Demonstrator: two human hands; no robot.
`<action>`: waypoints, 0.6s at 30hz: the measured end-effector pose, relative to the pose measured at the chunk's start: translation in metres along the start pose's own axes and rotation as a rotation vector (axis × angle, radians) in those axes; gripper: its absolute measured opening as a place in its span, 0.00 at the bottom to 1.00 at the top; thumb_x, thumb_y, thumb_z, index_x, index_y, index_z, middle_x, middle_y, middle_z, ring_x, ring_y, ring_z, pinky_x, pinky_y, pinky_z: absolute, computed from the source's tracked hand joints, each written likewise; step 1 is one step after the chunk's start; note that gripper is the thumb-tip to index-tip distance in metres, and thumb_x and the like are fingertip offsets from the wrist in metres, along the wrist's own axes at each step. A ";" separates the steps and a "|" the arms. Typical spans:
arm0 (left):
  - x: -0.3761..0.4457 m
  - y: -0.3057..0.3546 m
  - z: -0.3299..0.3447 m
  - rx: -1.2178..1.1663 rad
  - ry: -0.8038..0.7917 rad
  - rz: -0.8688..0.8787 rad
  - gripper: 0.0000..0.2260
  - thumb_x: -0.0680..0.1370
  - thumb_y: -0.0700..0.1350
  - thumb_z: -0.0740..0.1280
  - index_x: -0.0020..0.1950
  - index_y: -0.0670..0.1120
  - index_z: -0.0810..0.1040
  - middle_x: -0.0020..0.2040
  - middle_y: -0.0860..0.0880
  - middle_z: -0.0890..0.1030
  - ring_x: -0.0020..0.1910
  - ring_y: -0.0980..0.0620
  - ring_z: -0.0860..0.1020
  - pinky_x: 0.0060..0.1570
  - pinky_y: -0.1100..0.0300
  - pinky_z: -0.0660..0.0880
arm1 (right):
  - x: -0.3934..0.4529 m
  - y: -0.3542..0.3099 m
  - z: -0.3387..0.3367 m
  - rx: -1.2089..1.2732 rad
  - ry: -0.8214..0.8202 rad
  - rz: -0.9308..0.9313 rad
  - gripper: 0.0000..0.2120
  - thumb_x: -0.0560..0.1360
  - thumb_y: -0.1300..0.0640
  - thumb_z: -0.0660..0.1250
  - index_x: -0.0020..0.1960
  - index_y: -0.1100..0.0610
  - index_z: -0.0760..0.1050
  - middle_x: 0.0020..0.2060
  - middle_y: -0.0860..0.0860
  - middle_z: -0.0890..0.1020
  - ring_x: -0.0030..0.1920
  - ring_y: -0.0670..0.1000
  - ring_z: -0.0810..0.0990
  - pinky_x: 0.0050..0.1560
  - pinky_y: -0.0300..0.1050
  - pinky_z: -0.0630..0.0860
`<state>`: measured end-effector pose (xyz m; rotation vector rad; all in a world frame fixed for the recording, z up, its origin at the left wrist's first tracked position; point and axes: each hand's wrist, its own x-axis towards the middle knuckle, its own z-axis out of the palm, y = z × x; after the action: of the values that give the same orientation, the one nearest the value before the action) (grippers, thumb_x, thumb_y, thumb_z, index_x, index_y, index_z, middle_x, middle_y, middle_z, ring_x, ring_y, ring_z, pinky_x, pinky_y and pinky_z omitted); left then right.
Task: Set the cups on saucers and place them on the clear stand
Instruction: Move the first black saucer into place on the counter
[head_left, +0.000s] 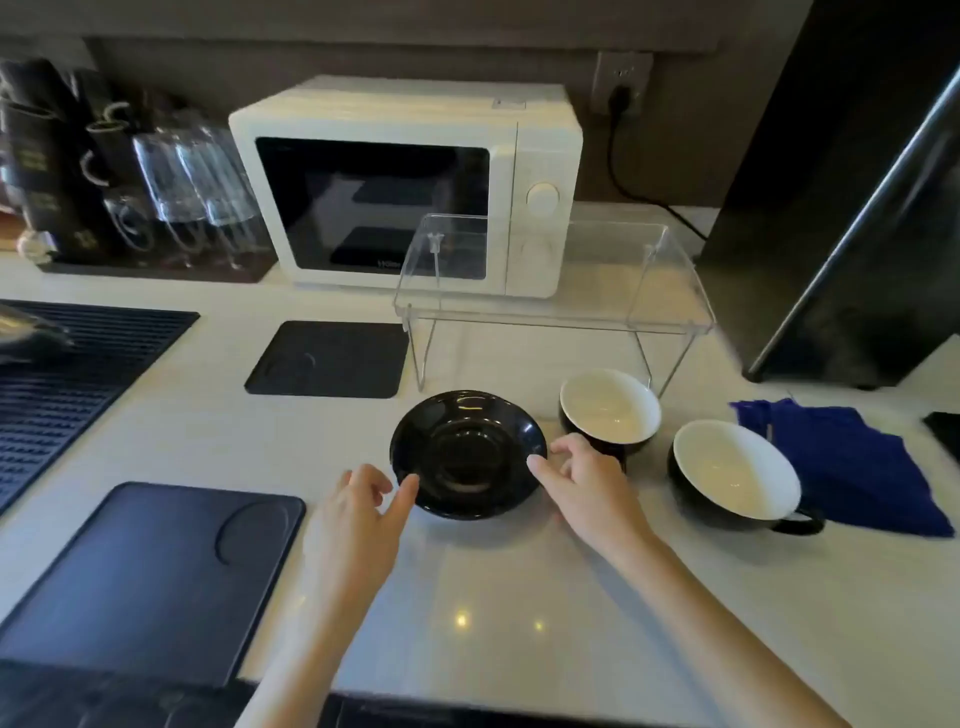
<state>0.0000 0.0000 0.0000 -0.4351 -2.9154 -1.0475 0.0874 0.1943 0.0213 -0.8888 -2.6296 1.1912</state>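
Saucer (467, 454) between open fingers (540, 470) of both hands.

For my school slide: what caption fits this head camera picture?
Both hands reach for a black saucer beside two empty cups.

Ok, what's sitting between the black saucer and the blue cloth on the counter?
In the head view, two black cups with white insides sit between the saucer and the blue cloth: the farther cup by the right hand, then the nearer cup.

Glossy black glazed saucer (467, 454); cups (609, 408) glossy, white inside; stand (550, 312) clear plastic, thin metal legs; bench (493, 597) polished pale stone; blue cloth (852, 467) right of the saucer.
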 end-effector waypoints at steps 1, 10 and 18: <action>0.002 0.002 -0.002 0.014 -0.026 -0.045 0.16 0.75 0.57 0.61 0.42 0.44 0.74 0.40 0.50 0.75 0.36 0.50 0.73 0.29 0.61 0.63 | 0.001 0.000 0.003 0.020 -0.008 0.004 0.16 0.75 0.47 0.62 0.57 0.55 0.71 0.37 0.50 0.78 0.45 0.54 0.79 0.43 0.47 0.73; 0.015 0.015 -0.003 -0.234 -0.156 -0.191 0.14 0.73 0.47 0.65 0.31 0.41 0.72 0.28 0.47 0.73 0.29 0.49 0.70 0.30 0.60 0.65 | 0.008 -0.003 0.009 0.385 -0.057 0.087 0.03 0.72 0.65 0.62 0.43 0.59 0.72 0.28 0.56 0.79 0.23 0.51 0.75 0.24 0.41 0.75; -0.011 0.031 -0.032 -0.521 -0.160 -0.132 0.14 0.73 0.45 0.67 0.30 0.39 0.74 0.23 0.51 0.75 0.25 0.59 0.72 0.32 0.64 0.69 | -0.020 -0.002 -0.011 0.570 -0.079 0.061 0.07 0.74 0.66 0.62 0.51 0.64 0.72 0.32 0.61 0.81 0.25 0.51 0.78 0.26 0.42 0.77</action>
<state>0.0163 0.0002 0.0434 -0.3449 -2.7995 -1.8835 0.1060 0.1892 0.0331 -0.8160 -2.1222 1.8814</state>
